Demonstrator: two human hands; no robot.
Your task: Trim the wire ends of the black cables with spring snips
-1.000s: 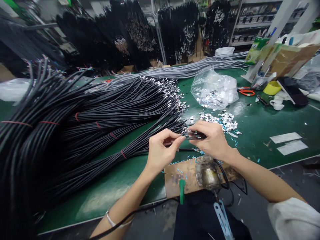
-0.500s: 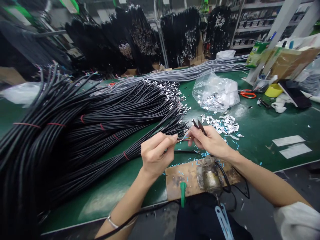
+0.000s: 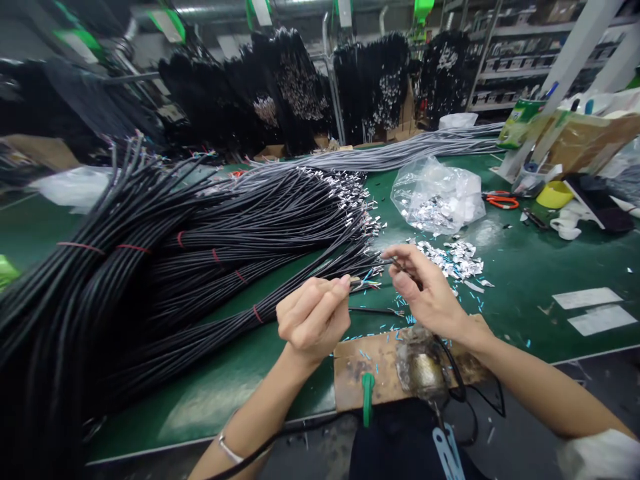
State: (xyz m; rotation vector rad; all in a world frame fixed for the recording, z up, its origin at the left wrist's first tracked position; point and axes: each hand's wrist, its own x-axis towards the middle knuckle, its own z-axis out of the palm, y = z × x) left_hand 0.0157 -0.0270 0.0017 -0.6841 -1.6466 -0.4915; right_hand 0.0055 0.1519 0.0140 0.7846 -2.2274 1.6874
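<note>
Right hand (image 3: 433, 300) moves back from the left hand (image 3: 315, 317) since the frame 0.5 s ago: then its fingertips meet the coloured wires (image 3: 371, 283); now a small gap stands between them. I note the whole view also shifts a little, so I judge the motion hand against hand. Left hand is closed, pinching a cable end (image 3: 355, 280) between thumb and fingers, the wires fanning loose from its tip over the green table (image 3: 540, 247). Right hand is curled around a dark tool (image 3: 407, 272), thumb and index finger spread; I cannot tell whether its blades are apart. For the work in hand, I read this as the wires standing free of the right fingers, with the cable steady in the left. Just beyond the hands lie the tips of the black cables (image 3: 250, 223); 1 lone cable (image 3: 373, 311) lies just below the wires. Foil scraps (image 3: 457, 259) sit right of centre, near the plastic bag (image 3: 440, 193). Writing: the green packet (image 3: 520, 122) bears pale marks, too blurred for me to read; 2 white strips (image 3: 595, 308) show no legible print. No brand is readable.
</note>
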